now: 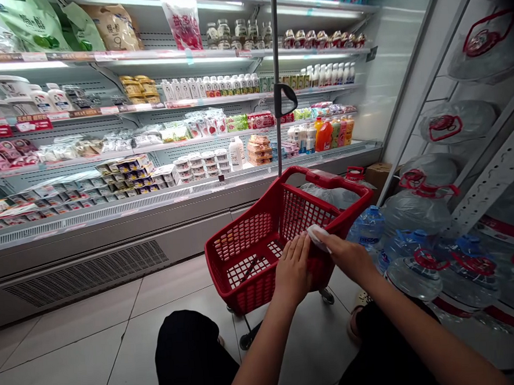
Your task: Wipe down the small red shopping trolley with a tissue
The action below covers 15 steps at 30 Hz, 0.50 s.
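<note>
With my right hand I press a white cloth to the rim of the red cart. My left hand lies on this rim, just beside. Behind the cart stands a long fridge; at right, water bottles.

Both hands fwd, close tog.

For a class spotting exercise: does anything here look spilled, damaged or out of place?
Nothing stands out: the red cart stands upright and looks undamaged, and no spill shows on the tiled floor.
</note>
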Motion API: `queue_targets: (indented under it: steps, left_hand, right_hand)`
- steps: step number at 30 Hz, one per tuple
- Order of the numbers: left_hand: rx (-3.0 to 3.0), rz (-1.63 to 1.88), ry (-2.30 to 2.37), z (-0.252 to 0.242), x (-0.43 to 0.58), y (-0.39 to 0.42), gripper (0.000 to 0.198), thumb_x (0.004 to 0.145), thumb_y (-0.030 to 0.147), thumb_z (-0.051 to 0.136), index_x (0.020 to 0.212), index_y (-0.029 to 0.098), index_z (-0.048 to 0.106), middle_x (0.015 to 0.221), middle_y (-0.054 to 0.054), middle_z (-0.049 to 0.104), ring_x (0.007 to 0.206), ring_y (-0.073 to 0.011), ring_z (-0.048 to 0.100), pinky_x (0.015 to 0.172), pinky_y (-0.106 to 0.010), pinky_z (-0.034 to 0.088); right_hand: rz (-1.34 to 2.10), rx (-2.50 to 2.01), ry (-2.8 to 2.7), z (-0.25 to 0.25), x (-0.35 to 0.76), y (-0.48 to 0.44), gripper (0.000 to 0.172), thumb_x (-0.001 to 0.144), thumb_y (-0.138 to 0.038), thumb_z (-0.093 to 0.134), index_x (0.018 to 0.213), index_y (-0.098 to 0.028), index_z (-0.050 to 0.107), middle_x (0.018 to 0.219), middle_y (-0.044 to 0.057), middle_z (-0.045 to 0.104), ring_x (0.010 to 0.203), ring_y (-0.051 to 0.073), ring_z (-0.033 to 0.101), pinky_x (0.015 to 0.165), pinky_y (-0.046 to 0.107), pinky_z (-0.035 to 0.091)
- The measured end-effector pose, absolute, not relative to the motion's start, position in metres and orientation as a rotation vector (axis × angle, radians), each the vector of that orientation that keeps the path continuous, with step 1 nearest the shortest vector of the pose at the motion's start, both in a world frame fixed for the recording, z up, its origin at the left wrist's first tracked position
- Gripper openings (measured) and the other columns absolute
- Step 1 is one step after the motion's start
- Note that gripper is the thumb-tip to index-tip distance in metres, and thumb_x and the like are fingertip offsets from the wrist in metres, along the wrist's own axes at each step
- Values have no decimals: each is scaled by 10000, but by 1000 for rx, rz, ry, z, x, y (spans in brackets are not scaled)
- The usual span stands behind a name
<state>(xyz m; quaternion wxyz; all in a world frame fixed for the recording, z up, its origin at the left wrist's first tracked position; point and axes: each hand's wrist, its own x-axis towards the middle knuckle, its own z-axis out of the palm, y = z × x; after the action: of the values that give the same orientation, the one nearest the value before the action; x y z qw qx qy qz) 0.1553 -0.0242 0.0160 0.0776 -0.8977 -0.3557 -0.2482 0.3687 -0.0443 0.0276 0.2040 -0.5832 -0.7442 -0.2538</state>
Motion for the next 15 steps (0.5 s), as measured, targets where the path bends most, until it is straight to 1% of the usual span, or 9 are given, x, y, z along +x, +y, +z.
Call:
queue_targets:
  steps: [3, 5, 8, 12, 13, 15]
  left_hand:
    - [-2551, -708, -1119, 12, 134, -38, 871, 893, 163, 503, 1687, 189, 144, 1739, -37, 221, 1604, -229, 226, 1339, -484, 126]
    - [-2474, -677, -1162, 9, 119, -47, 868, 906, 150, 498, 1691, 229, 134, 1738, -21, 228, 1599, -236, 244, 1337, -500, 125]
    - [-2465, -633, -1154, 7, 105, -56, 841, 935, 175, 500, 1691, 231, 136, 1737, -12, 233, 1596, -227, 252, 1331, -466, 163]
    - [-2497, -633, -1142, 8, 103, -55, 812, 964, 249, 522, 1686, 202, 154, 1739, -25, 227, 1593, -218, 257, 1319, -436, 205]
    - [-2496, -632, -1145, 8, 103, -53, 814, 959, 237, 524, 1685, 203, 156, 1740, -25, 224, 1593, -216, 257, 1318, -435, 209]
    - [-2496, -622, -1149, 8, 103, -50, 831, 942, 205, 528, 1685, 211, 157, 1740, -22, 223, 1592, -214, 259, 1315, -432, 217]
  right_hand:
    - [-772, -1777, -1939, 36, 402, -39, 743, 921, -87, 548, 1599, -365, 422, 1213, 30, 775, 668, 162, 734, 485, 215, 500]
    - [-766, -1869, -1834, 41, 419, -37, 724, 923, -106, 561, 1594, -350, 437, 1160, 42, 786, 639, 178, 723, 455, 234, 478]
    - [-696, -1850, -1821, 38, 405, -42, 752, 914, -110, 565, 1613, -337, 405, 1227, 55, 772, 693, 199, 743, 474, 243, 506]
    - [-567, -1622, -2037, 21, 340, -57, 819, 901, -81, 514, 1646, -357, 315, 1444, 38, 665, 830, 179, 773, 582, 215, 579]
    - [-552, -1562, -2099, 18, 329, -60, 833, 899, -76, 503, 1654, -354, 289, 1458, 41, 654, 859, 172, 774, 603, 205, 584]
    - [-555, -1510, -2164, 17, 324, -61, 828, 905, -76, 496, 1657, -349, 282, 1421, 46, 682, 868, 162, 771, 611, 194, 576]
